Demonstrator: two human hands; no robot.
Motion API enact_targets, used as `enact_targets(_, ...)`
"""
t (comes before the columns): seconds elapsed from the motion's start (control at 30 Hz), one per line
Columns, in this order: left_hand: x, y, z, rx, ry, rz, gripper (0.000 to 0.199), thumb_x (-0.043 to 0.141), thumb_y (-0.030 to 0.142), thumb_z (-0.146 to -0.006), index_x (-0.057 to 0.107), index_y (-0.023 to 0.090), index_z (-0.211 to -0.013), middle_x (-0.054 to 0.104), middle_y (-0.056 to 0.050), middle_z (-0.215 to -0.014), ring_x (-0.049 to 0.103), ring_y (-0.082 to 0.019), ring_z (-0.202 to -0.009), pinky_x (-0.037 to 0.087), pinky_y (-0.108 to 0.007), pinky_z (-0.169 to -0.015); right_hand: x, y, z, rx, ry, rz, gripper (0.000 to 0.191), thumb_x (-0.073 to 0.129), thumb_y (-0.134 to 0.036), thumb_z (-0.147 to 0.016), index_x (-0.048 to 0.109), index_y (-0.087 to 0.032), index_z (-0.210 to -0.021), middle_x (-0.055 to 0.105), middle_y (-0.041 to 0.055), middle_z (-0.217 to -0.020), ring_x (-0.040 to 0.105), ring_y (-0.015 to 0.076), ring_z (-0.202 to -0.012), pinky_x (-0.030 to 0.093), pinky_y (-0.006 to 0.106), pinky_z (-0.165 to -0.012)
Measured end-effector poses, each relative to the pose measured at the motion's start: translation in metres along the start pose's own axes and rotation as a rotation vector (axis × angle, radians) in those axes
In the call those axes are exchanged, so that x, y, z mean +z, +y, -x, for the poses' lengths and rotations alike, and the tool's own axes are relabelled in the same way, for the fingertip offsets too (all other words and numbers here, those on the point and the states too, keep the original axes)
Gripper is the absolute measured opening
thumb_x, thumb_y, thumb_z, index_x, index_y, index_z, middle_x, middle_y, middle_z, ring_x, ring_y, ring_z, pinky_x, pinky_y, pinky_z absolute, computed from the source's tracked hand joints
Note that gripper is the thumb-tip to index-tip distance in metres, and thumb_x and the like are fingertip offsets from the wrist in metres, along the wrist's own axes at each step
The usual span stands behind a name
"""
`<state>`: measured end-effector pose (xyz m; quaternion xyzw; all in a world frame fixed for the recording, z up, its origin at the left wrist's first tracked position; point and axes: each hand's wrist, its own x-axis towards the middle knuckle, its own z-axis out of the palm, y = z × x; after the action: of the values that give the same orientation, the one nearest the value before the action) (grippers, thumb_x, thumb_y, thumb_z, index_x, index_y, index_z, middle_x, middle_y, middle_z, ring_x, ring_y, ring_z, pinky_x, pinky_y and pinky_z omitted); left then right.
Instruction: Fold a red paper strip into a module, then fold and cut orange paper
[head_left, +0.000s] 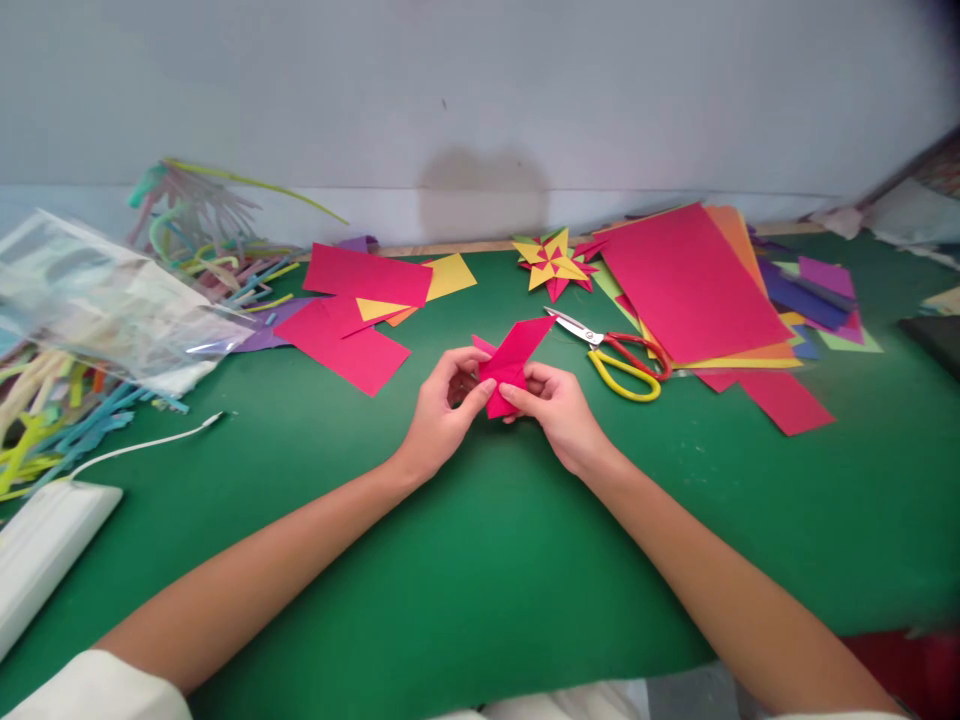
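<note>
A: Okay, how are you holding things over there?

B: I'm running this from afar through the head view, and I'm pinching a folded red paper (pixel 517 357) with both hands, over the middle of the green table (pixel 465 580). My left hand (pixel 450 400) is gripping its left side, and my right hand (pixel 559 405) is pretty much mirroring that. Both thumbs are pressing on the near face, tips almost meeting low down, while the fingers are curling behind. One flap is poking up toward the upper right. My forearms are slanting in from the two lower corners.

A: Anything crowding you?

B: Mainly the scissors (pixel 590 337). They're lying just past my right hand, blades slightly parted and pointing toward that flap; can't tell if they're touching. Behind them a paper star (pixel 556 264) is sitting near the wall (pixel 480 90), and a stack of colored paper (pixel 694 285) is spreading out to the right, with loose red pieces (pixel 787 400) poking out in front.

A: And the left?

B: Red sheets (pixel 367 275) are lying beyond my left hand. Farther out, a clear bag (pixel 112 300) is resting on a heap of fuzzy sticks (pixel 67 420), and a white box (pixel 52 550) with a cable (pixel 142 445) is sitting nearer me.
</note>
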<state>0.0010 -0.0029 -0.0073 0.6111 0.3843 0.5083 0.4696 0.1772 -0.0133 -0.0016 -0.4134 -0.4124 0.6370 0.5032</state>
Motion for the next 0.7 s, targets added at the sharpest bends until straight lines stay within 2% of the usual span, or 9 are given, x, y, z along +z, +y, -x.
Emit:
enact_targets(0.17,-0.0009,0.0004,-0.0006,0.006,-0.005,0.042,0.029,0.072,0.028,-0.096,0.063,0.025,-0.123,0.06,-0.001,-0.097,0.06,-0.012,-0.078,0.052,-0.021,-0.065,0.0005,-0.0005,-0.0005,-0.001,-0.008,-0.005,0.031,0.091,-0.04,-0.075,0.076,-0.02,-0.092,0.077,0.0027,-0.084,0.071,0.0164,-0.073,0.06,0.026,-0.06)
enact_targets(0.37,-0.0025,0.0027,-0.0008,0.108,-0.006,-0.029,0.008,0.07,0.022,-0.096,0.073,0.021,-0.104,0.062,-0.003,-0.097,0.06,-0.011,-0.078,0.054,-0.021,-0.064,0.0021,0.0019,0.001,0.029,0.015,-0.032,0.033,0.093,-0.041,-0.073,0.074,-0.02,-0.09,0.073,0.0011,-0.08,0.071,0.0164,-0.068,0.061,0.027,-0.057)
enact_targets(0.5,-0.0031,0.0024,-0.0023,0.142,-0.003,-0.047,0.01,0.072,0.02,-0.095,0.077,0.022,-0.104,0.064,-0.003,-0.096,0.063,-0.012,-0.082,0.055,-0.022,-0.067,0.0026,0.0033,0.0026,-0.005,0.012,-0.064,0.032,0.093,-0.04,-0.074,0.073,-0.02,-0.092,0.072,0.0013,-0.085,0.072,0.0175,-0.076,0.061,0.026,-0.059)
enact_targets(0.63,-0.0031,0.0056,-0.0013,0.136,0.028,-0.105,0.011,0.072,0.023,-0.096,0.079,0.023,-0.104,0.067,-0.005,-0.1,0.066,-0.015,-0.091,0.056,-0.024,-0.071,0.0054,0.0007,0.0043,-0.04,-0.02,-0.055,0.032,0.092,-0.036,-0.076,0.073,-0.021,-0.097,0.071,0.0021,-0.092,0.072,0.0183,-0.084,0.062,0.028,-0.067)
enact_targets(0.7,-0.0031,0.0081,-0.0002,0.136,0.06,-0.145,0.012,0.071,0.024,-0.096,0.08,0.023,-0.105,0.068,-0.006,-0.102,0.066,-0.016,-0.094,0.057,-0.025,-0.074,0.008,-0.0013,0.0055,-0.041,-0.043,-0.051,0.044,0.095,-0.034,-0.072,0.071,-0.023,-0.108,0.073,0.0026,-0.1,0.072,0.0191,-0.088,0.063,0.031,-0.075)
